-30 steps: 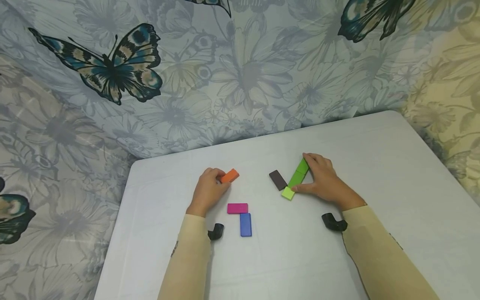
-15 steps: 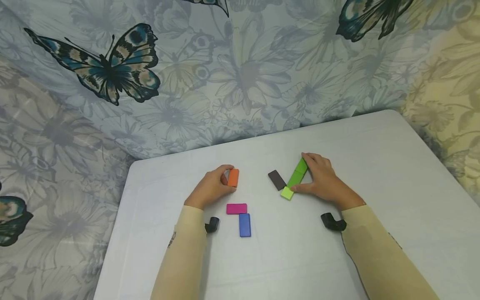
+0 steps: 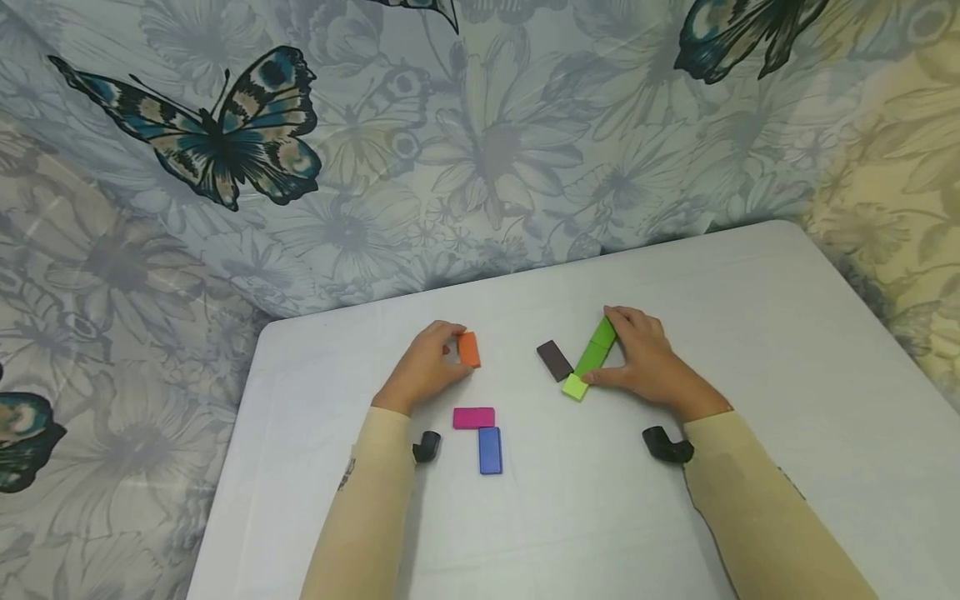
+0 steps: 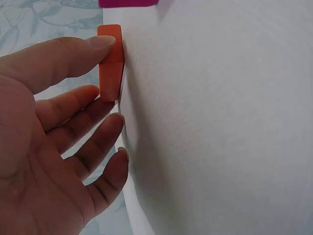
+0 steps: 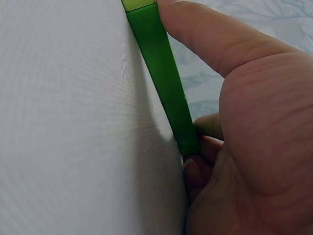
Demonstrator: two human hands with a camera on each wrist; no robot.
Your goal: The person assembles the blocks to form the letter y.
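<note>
My left hand (image 3: 429, 364) pinches an orange block (image 3: 468, 349) between thumb and fingertips at the left middle of the table. In the left wrist view the thumb lies over one end of this orange block (image 4: 111, 73), close to the white surface. My right hand (image 3: 647, 357) spans a slanting row, gripping it between thumb and fingertips. The row has green blocks (image 3: 594, 353) with a lime block (image 3: 575, 387) at its near end. The thumb is at the lime end, the fingertips at the far end. A dark brown block (image 3: 555, 361) lies just left of the row.
A magenta block (image 3: 473, 418) lies crosswise with a blue block (image 3: 490, 451) below its right end, nearer me. All rest on a white table (image 3: 570, 525). Behind its far edge is a patterned butterfly cloth (image 3: 495, 158). Black wrist devices sit by both sleeves.
The left hand has turned the orange block from a slant to nearly lengthwise and shifted it slightly away from me. The right hand and the green row have stayed put.
</note>
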